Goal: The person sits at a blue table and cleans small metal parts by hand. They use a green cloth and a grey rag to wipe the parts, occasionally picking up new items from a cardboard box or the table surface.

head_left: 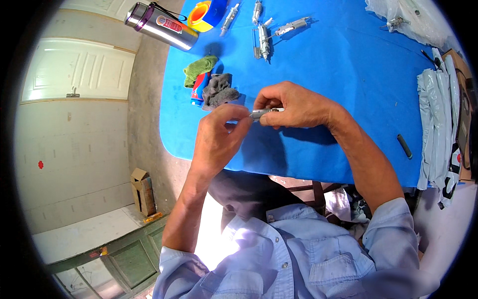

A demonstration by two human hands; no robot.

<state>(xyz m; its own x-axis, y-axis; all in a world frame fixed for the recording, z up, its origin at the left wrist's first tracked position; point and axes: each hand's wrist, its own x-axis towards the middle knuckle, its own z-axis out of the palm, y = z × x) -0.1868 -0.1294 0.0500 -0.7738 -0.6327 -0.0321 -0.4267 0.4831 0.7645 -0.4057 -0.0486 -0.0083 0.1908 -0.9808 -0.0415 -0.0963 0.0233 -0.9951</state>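
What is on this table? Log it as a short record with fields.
surface: blue table
left hand: pinches one end of a small metal part
right hand: grips the part's other end
beside hands: grey rag, green rag
far edge: steel flask, tape roll, more metal parts
right side: grey plastic bags

Metal parts on a matt blue cloth

A small metal part (263, 113) with a dull grey sheen is pinched over the smooth table cover (348, 74) — fuzzy green (200, 69) and grey rags (218, 90), a glossy steel flask (160, 24) and crinkled plastic bags (435, 119) are seen around it.
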